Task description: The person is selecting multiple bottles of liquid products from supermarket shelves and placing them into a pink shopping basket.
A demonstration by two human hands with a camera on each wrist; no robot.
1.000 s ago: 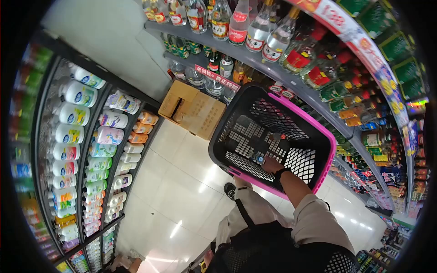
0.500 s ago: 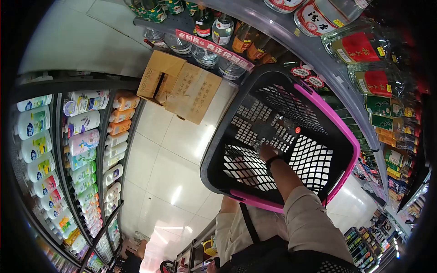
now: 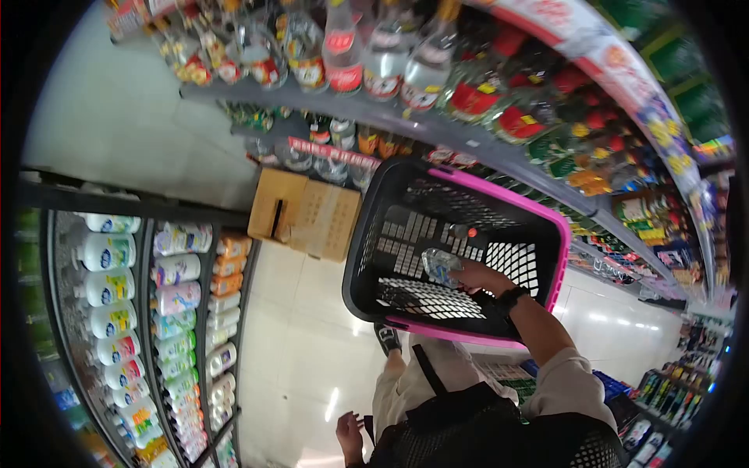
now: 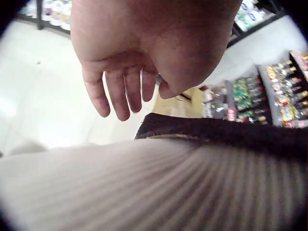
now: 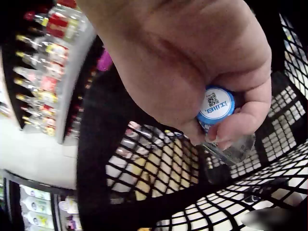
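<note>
My right grip (image 5: pixel 202 62) is curled round a clear bottle (image 3: pixel 439 266) near its blue cap (image 5: pixel 215 105), thumb and fingers pressed against it, down inside the pink-edged black basket (image 3: pixel 356 273). I cannot tell whether the bottle touches the basket's bottom. Near it, also in the basket, is a small item with a red top (image 3: pixel 472 232). My left grip (image 4: pixel 144 57) holds nothing, its fingers loosely extended above the pale floor (image 3: pixel 300 312), well apart from the basket. Just beside the basket stands a cardboard box (image 3: pixel 328 218), close to the shelf of glass bottles (image 3: pixel 341 54).
</note>
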